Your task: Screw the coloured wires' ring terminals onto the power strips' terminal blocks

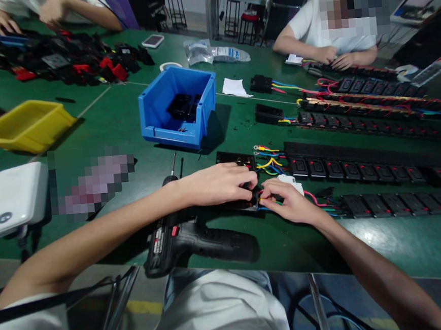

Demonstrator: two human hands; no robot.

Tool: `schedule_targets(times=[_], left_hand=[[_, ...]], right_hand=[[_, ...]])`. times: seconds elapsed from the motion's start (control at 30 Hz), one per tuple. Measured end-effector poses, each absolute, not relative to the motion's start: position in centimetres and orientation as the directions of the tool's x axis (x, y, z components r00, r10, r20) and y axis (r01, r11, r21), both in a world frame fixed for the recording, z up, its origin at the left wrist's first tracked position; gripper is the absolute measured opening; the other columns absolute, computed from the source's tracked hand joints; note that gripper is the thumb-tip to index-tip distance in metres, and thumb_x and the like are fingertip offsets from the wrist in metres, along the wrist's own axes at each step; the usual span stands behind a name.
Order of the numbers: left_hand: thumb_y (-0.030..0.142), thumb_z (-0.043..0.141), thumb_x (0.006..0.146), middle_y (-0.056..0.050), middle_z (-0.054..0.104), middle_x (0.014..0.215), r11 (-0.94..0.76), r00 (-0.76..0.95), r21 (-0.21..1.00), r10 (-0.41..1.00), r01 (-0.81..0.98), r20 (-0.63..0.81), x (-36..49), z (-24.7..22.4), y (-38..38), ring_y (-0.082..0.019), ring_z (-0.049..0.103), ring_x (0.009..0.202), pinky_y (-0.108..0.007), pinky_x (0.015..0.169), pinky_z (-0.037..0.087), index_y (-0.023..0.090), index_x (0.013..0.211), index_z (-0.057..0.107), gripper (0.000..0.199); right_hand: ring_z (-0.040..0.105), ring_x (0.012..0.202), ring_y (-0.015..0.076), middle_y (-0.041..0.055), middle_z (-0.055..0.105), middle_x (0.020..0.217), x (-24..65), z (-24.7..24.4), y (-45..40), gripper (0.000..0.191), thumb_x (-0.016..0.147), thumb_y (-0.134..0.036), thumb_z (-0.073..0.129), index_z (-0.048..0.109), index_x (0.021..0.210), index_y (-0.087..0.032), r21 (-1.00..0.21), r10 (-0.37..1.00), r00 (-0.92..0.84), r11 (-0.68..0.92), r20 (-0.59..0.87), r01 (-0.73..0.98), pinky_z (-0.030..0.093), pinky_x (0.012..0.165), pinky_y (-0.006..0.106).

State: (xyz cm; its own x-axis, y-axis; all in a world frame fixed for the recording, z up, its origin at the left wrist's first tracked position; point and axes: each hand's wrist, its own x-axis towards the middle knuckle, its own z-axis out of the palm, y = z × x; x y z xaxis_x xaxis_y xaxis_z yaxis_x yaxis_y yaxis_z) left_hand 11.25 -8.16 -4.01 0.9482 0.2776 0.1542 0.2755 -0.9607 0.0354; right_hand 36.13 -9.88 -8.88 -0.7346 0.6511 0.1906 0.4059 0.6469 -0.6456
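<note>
Hours are read from the near black housing (242, 205) under the hands, 12 pointing away from the wearer. The housing is set flat on the green table (102, 113).

Left hand (225, 182): laid over the housing from the 9 o'clock side, fingers curled, tips lowered into it; whether anything is gripped there cannot be told. Right hand (292, 200): brought in from 3 o'clock, thumb and forefinger pinched on coloured wires (261, 201) at the housing's edge.

Near socket strip (403, 204): placed at 3 o'clock, wires run toward the housing. At 12, just beyond, a second black housing (235, 157), partly covered by the left hand; a second socket strip (352, 169) is seen between 2 and 3.

Power driver (211, 242): laid on its side at 8 o'clock, close by. Blue bin (174, 135) stood at 11, black pieces (183, 107) held inside. Yellow bin (26, 142) noted at 10, white device (15, 196) at 9. At 1 o'clock, well apart, a co-worker's hands (334, 58) are held over another strip.
</note>
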Motion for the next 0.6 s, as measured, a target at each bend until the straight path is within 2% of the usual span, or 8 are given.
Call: schedule_targets(times=[0.3, 0.37, 0.5, 0.6], left_hand=[[0.019, 0.044, 0.096, -0.006, 0.063, 0.101, -0.968, 0.955, 0.022, 0.251, 0.251, 0.155, 11.3, -4.3, -8.0, -0.016, 0.055, 0.085, -0.031, 0.075, 0.038, 0.020, 0.093, 0.066, 0.023], [0.020, 0.046, 0.096, -0.006, 0.063, 0.101, -0.962, 0.950, 0.089, 0.269, 0.257, 0.157, 11.1, -4.0, -7.9, -0.016, 0.056, 0.086, -0.030, 0.077, 0.040, 0.019, 0.092, 0.067, 0.022], [0.021, 0.051, 0.093, -0.007, 0.064, 0.103, -0.916, 0.940, 0.311, 0.310, 0.254, 0.146, 10.5, -3.0, -7.7, -0.016, 0.058, 0.095, -0.027, 0.086, 0.042, 0.018, 0.095, 0.067, 0.015], [0.018, 0.056, 0.090, -0.006, 0.065, 0.100, -0.858, 0.924, 0.443, 0.354, 0.260, 0.142, 10.2, -2.4, -7.5, -0.015, 0.060, 0.095, -0.024, 0.085, 0.044, 0.018, 0.094, 0.067, 0.012]], right_hand=[[0.049, 0.077, 0.0109, 0.0018, 0.056, 0.077, 36.2, -8.8, -9.9, 0.017, 0.091, -0.029, 0.054, 0.055, 0.080, -0.016, -0.645, 0.655, -0.735, 0.639, 0.173, 0.418, 0.037, 0.072, 0.024], [0.049, 0.076, 0.0107, 0.0018, 0.056, 0.077, 36.2, -8.8, -9.9, 0.018, 0.091, -0.029, 0.054, 0.055, 0.080, -0.016, -0.648, 0.660, -0.732, 0.635, 0.172, 0.421, 0.037, 0.072, 0.024], [0.049, 0.075, 0.0100, 0.0018, 0.057, 0.078, 36.2, -8.7, -9.9, 0.018, 0.091, -0.029, 0.054, 0.055, 0.079, -0.016, -0.659, 0.666, -0.729, 0.621, 0.159, 0.423, 0.037, 0.072, 0.023], [0.050, 0.076, 0.0100, 0.0016, 0.057, 0.078, 36.2, -8.8, -9.9, 0.018, 0.091, -0.029, 0.054, 0.055, 0.079, -0.016, -0.655, 0.667, -0.728, 0.622, 0.157, 0.428, 0.037, 0.072, 0.023]])
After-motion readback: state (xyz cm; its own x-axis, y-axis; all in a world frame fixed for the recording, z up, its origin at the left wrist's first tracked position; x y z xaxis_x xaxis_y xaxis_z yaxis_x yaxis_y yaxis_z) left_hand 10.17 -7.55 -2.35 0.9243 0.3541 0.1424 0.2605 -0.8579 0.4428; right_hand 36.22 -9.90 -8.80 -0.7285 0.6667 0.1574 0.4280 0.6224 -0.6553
